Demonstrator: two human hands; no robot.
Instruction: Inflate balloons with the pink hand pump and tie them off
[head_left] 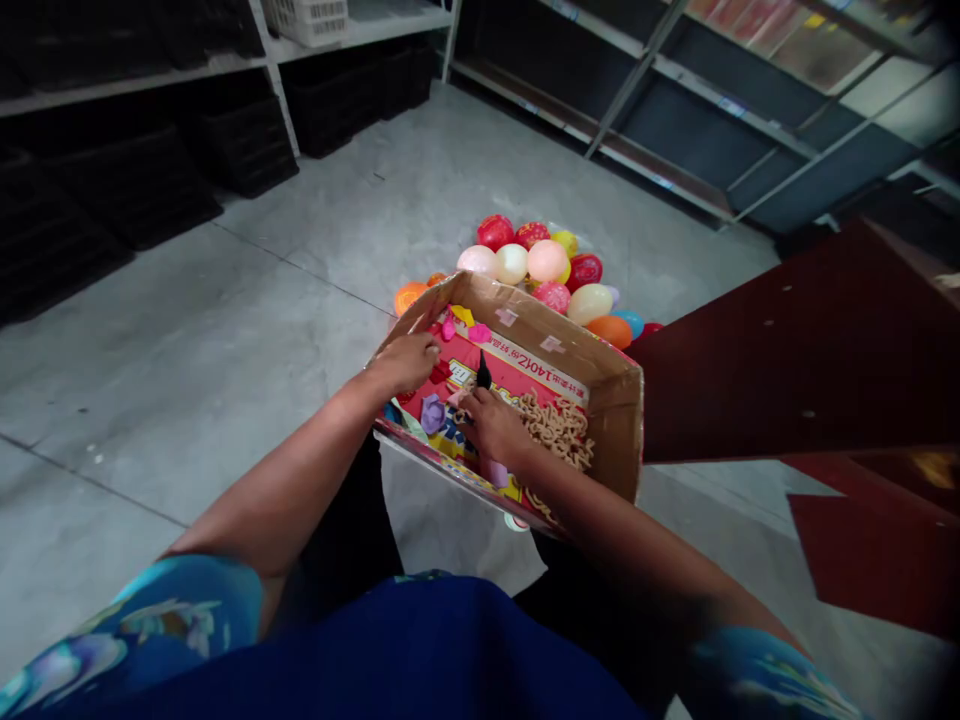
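Note:
An open cardboard box (611, 385) holds limp balloons and tan rubber bands or strips (559, 430). My left hand (407, 363) is over its left side, fingers curled near a red limp balloon (441, 372); whether they pinch anything is hidden. My right hand (495, 428) is inside the box with closed fingers, beside a pale pink scrap. A black pointed piece (484, 371) sticks up just beyond it; I cannot tell if it is held. A purple limp balloon (433, 413) lies between the hands, and pink balloons (478, 333) are at the far left corner.
Inflated balloons (547, 261) in several colours lie on the grey floor (300, 290) behind the box. A dark red board structure (772, 340) stands close at the right. Metal shelving (637, 75) and black crates (247, 145) line the far side and left.

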